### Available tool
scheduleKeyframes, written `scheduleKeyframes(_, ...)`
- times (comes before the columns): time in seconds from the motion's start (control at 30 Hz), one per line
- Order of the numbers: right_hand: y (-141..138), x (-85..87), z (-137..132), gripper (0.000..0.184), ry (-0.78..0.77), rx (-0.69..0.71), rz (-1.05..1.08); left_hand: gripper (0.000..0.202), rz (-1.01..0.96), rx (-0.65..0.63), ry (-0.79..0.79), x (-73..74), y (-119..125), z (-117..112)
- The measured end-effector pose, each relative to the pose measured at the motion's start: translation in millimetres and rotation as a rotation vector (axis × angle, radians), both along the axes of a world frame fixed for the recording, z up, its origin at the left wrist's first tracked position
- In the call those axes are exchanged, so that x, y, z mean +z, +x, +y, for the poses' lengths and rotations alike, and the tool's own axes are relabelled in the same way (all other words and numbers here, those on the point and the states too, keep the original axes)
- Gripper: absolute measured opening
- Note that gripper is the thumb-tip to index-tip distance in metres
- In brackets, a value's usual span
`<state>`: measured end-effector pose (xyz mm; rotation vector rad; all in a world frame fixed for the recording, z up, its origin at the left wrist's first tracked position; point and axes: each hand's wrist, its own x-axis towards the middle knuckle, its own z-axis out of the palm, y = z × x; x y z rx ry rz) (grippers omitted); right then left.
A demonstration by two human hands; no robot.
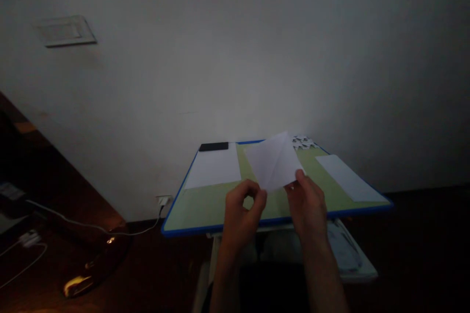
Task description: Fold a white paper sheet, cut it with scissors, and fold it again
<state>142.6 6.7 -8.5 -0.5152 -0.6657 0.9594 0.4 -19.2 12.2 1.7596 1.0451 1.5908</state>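
A square sheet of white paper (275, 160) with a diagonal crease is held up over the table, tilted so one corner points away from me. My left hand (244, 205) pinches its near corner between thumb and forefinger. At the right corner, my right hand (306, 200) grips the paper with the thumb on top and the fingers underneath. Below it lies the light green tabletop (209, 208) with a blue rim. Part of the far edge of the table is hidden behind the raised sheet.
White paper (215, 168) lies on the table's left side, with a black flat object (213, 146) at its far edge. Folded paper pieces (304, 143) sit at the back right. A white paper strip (348, 178) lies right. A cable (91, 226) runs to a wall socket (163, 200).
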Motion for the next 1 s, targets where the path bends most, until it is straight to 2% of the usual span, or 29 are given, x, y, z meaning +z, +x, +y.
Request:
scheduleKeyframes(0.13,10.7,-7.3,-0.4,0.037,-0.015,0.02,-0.38,0.021,-0.119,0.169,0.056,-0.4,-5.6,5.8)
scheduleKeyframes(0.23,17.0,-8.3,-2.5,0.035,0.04,0.081,-0.682,0.02,-0.227,0.26,0.08,-1.5,-8.0,9.2)
scheduleKeyframes(0.3,17.5,-6.7,-4.3,0.029,0.075,0.129,-0.803,0.019,-0.282,0.317,0.089,-3.3,-9.1,11.1)
scheduleKeyframes(0.4,14.0,-4.4,-6.0,0.027,0.094,0.14,-0.845,0.021,-0.366,0.363,0.081,-7.3,-10.3,14.6)
scheduleKeyframes(0.47,10.0,-3.5,-6.3,0.026,0.099,0.107,-0.816,0.025,-0.414,0.308,0.044,-9.8,-9.9,16.8)
scheduleKeyframes(0.6,1.1,-1.2,-8.0,0.029,0.121,0.074,-0.766,0.027,-0.43,-0.03,-0.073,-11.6,-3.1,17.0)
scheduleKeyframes(0.67,-3.0,0.7,-9.5,0.033,0.125,0.06,-0.723,0.023,-0.442,-0.143,-0.098,-11.5,1.9,15.2)
scheduleKeyframes(0.8,-8.1,3.8,-11.5,0.035,0.108,0.034,-0.673,0.014,-0.476,-0.167,-0.076,-13.7,7.9,14.7)
scheduleKeyframes(1.0,-11.3,1.8,-11.6,0.037,0.125,0.017,-0.705,0.011,-0.55,-0.165,-0.049,-20.1,10.7,19.4)
